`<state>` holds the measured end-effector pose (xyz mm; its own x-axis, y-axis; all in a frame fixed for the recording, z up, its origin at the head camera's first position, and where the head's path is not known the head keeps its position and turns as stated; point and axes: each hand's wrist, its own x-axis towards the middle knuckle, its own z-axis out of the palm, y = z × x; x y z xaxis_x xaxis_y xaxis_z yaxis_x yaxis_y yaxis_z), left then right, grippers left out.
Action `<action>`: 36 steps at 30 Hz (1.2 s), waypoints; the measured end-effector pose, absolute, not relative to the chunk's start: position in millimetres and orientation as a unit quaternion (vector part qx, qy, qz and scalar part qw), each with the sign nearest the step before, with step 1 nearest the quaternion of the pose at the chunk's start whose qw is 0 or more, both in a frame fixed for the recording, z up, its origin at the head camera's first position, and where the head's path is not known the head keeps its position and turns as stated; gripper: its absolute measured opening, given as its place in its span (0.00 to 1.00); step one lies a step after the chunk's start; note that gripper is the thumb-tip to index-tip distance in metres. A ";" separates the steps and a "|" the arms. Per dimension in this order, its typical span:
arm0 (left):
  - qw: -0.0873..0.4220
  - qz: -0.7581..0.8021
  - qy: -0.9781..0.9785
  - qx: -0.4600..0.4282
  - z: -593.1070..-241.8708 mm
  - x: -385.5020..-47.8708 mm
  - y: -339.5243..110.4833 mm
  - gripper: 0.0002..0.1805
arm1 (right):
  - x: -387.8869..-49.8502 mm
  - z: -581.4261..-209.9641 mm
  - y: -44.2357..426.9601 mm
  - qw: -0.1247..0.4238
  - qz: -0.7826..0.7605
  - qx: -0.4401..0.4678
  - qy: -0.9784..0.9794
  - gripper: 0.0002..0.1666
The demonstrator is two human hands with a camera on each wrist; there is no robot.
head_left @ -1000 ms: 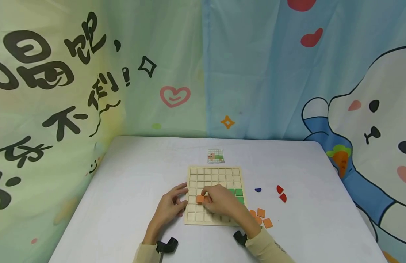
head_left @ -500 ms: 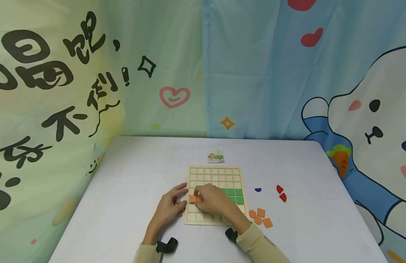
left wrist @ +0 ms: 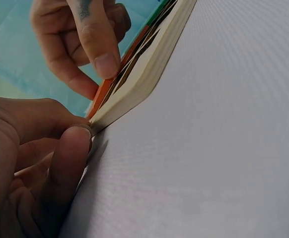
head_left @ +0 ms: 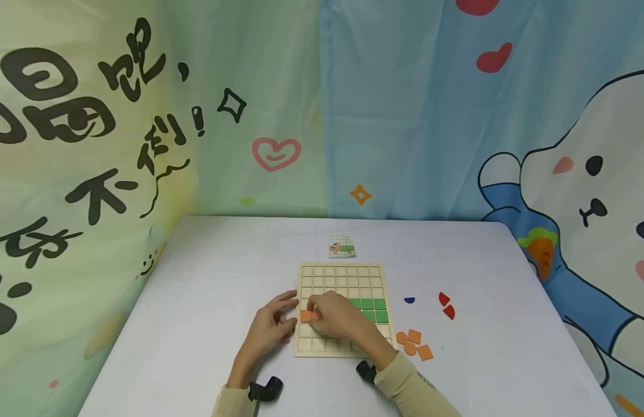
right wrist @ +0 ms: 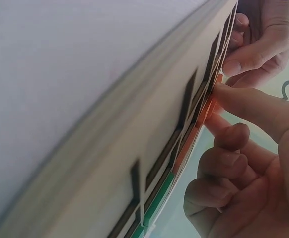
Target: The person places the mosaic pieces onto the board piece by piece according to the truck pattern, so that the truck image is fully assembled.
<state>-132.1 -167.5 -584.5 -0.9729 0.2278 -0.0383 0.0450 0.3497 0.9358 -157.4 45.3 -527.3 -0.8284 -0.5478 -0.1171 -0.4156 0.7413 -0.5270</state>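
Observation:
A pale wooden grid board [head_left: 317, 346] lies on the white table. At its left edge, my left hand [head_left: 274, 319] grips the rim between thumb and finger, as the left wrist view shows. My right hand [head_left: 337, 315] reaches over the board, its thumb and index finger pinching an orange square tile [head_left: 305, 315] in the leftmost column. More orange [right wrist: 185, 146] shows along the same row in the right wrist view, partly behind the fingers. Several green square tiles [head_left: 380, 304] fill cells at the board's right side; some cells are hidden under my right hand.
Loose orange pieces, square [head_left: 425, 352] and round [head_left: 410, 348], lie right of the board. Farther off are a blue half-round piece [head_left: 409, 300] and two red quarter-round pieces [head_left: 449, 312]. Behind the board lies a small picture card [head_left: 342, 247]. A printed curtain [head_left: 405, 145] hangs behind the table.
My right hand has moved left along the row with the orange tile, to the leftmost column, uncovering more green tiles. In the last half second it stays there. My left hand has kept its place.

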 end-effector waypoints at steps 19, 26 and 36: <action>0.077 0.558 0.822 0.083 -581.6 -131.3 -166.4 0.24 | -156.5 -529.0 44.9 0.136 -0.244 -0.265 0.923 0.16; 0.070 0.554 0.824 0.094 -585.1 -132.5 -166.6 0.24 | -156.6 -525.9 49.4 0.129 -0.244 -0.263 0.925 0.16; 0.064 0.553 0.825 0.098 -588.2 -132.2 -165.4 0.25 | -149.7 -511.5 78.8 0.111 -0.281 -0.242 0.922 0.17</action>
